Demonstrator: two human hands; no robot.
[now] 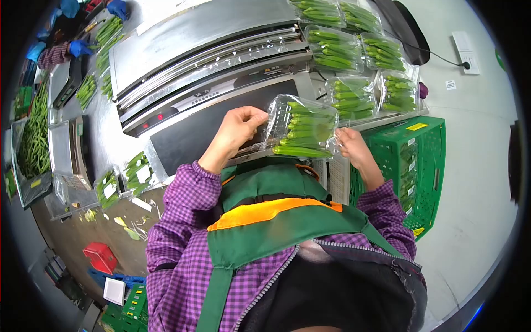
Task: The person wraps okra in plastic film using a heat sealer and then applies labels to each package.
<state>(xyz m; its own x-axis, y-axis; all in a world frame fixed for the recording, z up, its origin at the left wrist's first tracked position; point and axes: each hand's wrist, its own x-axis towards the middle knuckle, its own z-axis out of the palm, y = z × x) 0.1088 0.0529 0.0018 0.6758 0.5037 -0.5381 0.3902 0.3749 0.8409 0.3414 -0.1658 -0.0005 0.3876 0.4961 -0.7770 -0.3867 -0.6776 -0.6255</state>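
Note:
A clear plastic pack of okra is held up between my two hands, just in front of my apron. My left hand pinches the pack's left edge, where the film stands loose and crinkled. On the opposite side, the fingers of my right hand close on the right edge. Inside, the green pods lie side by side. Behind the pack stands a sealing machine with a dark front plate and a red light.
Several wrapped okra packs lie to the right. A green crate below holds more packs. At left are scales, labelled packs and a heap of loose green pods. A co-worker's blue-gloved hand shows at upper left.

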